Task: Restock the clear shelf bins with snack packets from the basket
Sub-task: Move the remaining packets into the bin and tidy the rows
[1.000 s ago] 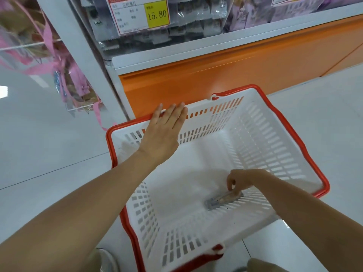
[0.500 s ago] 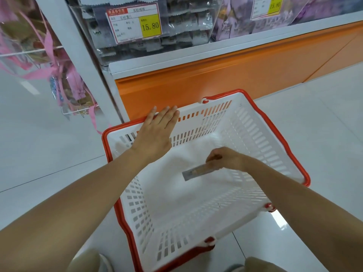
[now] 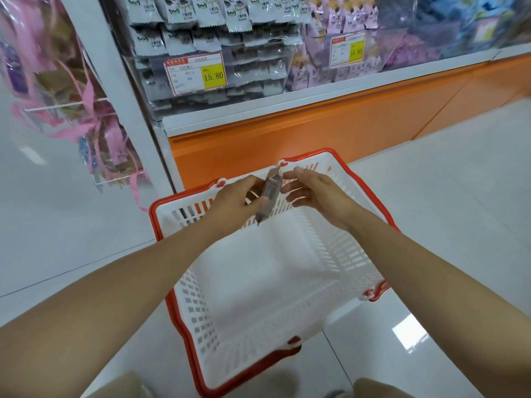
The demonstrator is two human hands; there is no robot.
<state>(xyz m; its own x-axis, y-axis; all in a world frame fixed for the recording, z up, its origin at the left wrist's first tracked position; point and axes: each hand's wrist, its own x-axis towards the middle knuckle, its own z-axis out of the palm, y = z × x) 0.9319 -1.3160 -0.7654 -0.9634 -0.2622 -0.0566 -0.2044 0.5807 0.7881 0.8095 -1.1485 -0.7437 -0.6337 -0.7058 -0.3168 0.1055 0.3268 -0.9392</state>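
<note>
- The packet (image 3: 271, 191) is slim, grey and glossy. It stands nearly upright in the air over the far rim of the basket (image 3: 151, 214), between my two grips.
- My left grip (image 3: 234, 203) is clamped on its lower half, fingers curled round it, and the top seal sticks up free.
- My right grip (image 3: 314, 192) is apart, fingers loosely spread just beside the packet's upper edge. I cannot tell whether a fingertip touches it.
- Handling, as I judge it: very light and soft-walled, with slick film that could slide out of a lazy pinch.
- The contents may crush, so I would hold across the flat body with mild pressure — the crimped end seals are stiffer and good for steering.
- The basket sits on the floor (image 3: 431, 196) right below, close to the orange shelf base (image 3: 316, 133).
- The clear bin (image 3: 253, 73) of similar grey packets, with a 15.80 tag (image 3: 195, 74), is above and well apart — already stacked high, so I would slip this one in edgewise on top.
</note>
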